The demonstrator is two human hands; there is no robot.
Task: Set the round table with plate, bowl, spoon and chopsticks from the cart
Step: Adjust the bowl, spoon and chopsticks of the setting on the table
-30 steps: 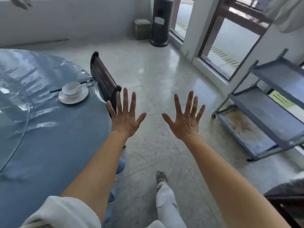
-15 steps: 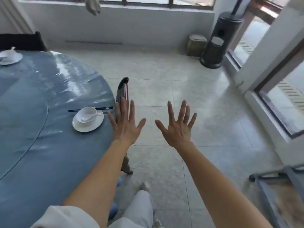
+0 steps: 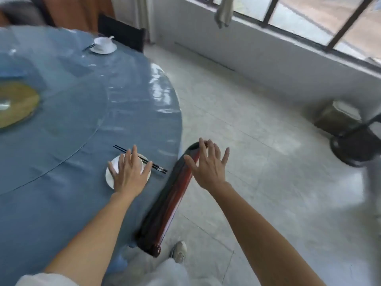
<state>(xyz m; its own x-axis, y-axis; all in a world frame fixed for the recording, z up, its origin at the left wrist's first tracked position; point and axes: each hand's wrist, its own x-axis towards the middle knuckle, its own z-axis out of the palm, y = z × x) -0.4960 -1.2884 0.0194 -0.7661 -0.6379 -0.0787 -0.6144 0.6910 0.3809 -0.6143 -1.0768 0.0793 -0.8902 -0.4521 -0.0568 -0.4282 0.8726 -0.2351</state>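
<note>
The round table point(image 3: 86, 112) wears a blue cloth under clear plastic. Near its right edge lies a white plate point(image 3: 109, 178) with a white bowl point(image 3: 121, 162) on it and black chopsticks point(image 3: 158, 168) beside it. My left hand point(image 3: 130, 172) hovers spread over that plate and bowl, hiding most of them, and holds nothing. My right hand point(image 3: 208, 165) is spread above the top rail of a dark wooden chair point(image 3: 171, 203), empty too. A second plate and bowl point(image 3: 103, 45) sits at the far edge. The cart is out of view.
A glass turntable point(image 3: 61, 124) with a yellow centre point(image 3: 16, 104) covers the middle of the table. Another dark chair point(image 3: 121, 32) stands at the far side. On the floor at right are a black heater base point(image 3: 354, 145) and a small bin point(image 3: 336, 116). Windows line the wall.
My view has swung left from the cart toward the table. Both spread hands now sit closer to the table, the left one over the near plate and bowl, the right over the chair back.
</note>
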